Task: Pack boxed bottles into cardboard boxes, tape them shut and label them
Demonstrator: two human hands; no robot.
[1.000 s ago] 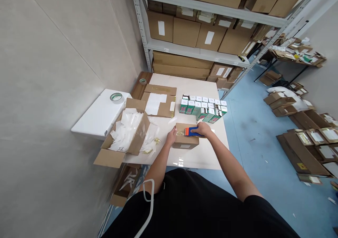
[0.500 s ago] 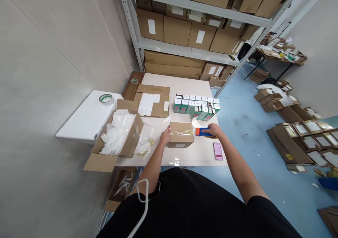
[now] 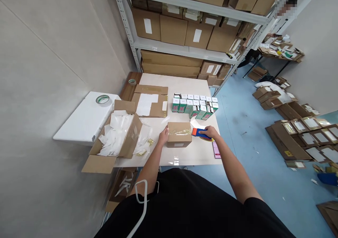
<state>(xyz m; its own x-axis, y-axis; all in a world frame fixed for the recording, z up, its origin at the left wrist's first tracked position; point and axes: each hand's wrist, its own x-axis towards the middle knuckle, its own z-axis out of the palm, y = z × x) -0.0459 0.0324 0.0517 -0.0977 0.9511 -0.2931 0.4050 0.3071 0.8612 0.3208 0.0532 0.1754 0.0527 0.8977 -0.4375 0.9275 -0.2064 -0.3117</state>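
A small cardboard box [image 3: 179,135] sits on the white table in front of me, with clear tape across its top and a white label on its near side. My left hand [image 3: 163,135] grips the box's left side. To the right of the box, my right hand [image 3: 211,132] is wrapped round a blue and orange tape dispenser [image 3: 200,132]. The dispenser's orange end is close to the right side of the box; whether it touches cannot be made out. A phone [image 3: 216,150] with a pink screen lies partly hidden under my right forearm.
Several green-and-white product boxes [image 3: 195,105] stand behind the small box. A flattened carton [image 3: 151,101] lies at the back left. An open carton [image 3: 136,134] of white packets stands left, near a tape roll [image 3: 102,99]. Behind rises a shelf rack [image 3: 169,47]; a person [image 3: 286,8] is at back right.
My right hand and the tape dispenser have moved slightly left, nearer the box's right side. My forearm now covers part of the phone. A person has come into view at the back right.
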